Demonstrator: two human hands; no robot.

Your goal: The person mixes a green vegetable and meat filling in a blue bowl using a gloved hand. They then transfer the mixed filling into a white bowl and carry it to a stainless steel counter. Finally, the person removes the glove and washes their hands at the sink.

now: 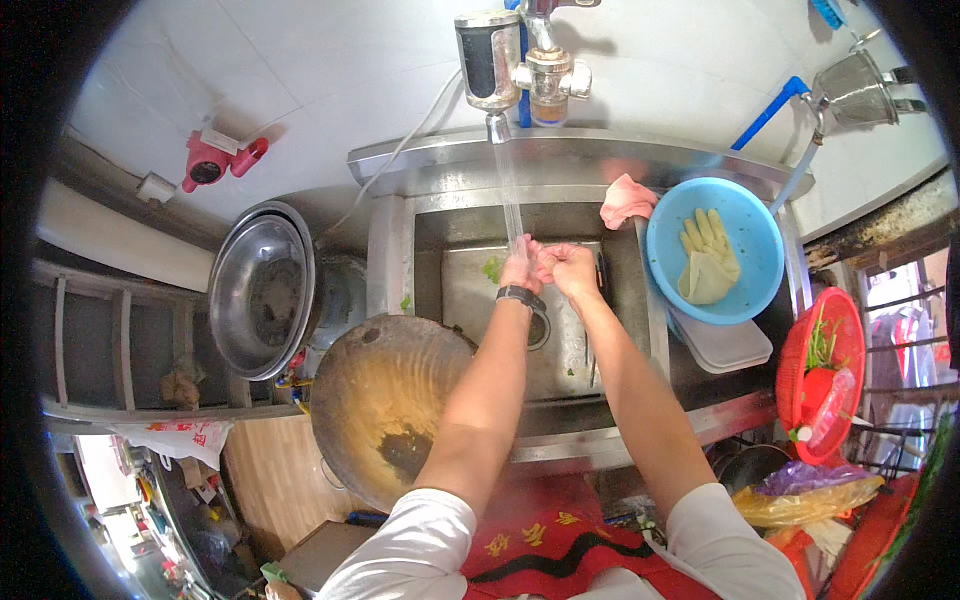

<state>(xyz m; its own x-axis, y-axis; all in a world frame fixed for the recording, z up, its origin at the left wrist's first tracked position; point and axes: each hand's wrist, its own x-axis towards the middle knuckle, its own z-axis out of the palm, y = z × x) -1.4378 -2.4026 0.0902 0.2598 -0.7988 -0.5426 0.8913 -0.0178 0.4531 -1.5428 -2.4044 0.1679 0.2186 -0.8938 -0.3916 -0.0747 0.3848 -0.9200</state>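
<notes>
Water (pixel 510 187) runs from the faucet spout (pixel 497 127) onto my left hand (pixel 520 271), which has a dark band (pixel 520 295) around its wrist. My right hand (pixel 571 270) meets it from the right, fingers curled against the left fingers. Whether anything small lies between them is hidden. Both hands are above a stainless steel sink basin (pixel 480 330). A green leaf scrap (pixel 492 270) lies inside the sink, left of my hands. The drain ring (pixel 538 330) shows between my forearms.
A blue plastic basin (pixel 664 259) holding a pale yellow rubber glove (pixel 709 262) stands right of the sink, beside a pink cloth (pixel 627 201). A large worn wok or round pan (pixel 375 375) overlaps the left front edge. Farther left are metal bowls (pixel 262 296); a red basket (pixel 799 375) is far right.
</notes>
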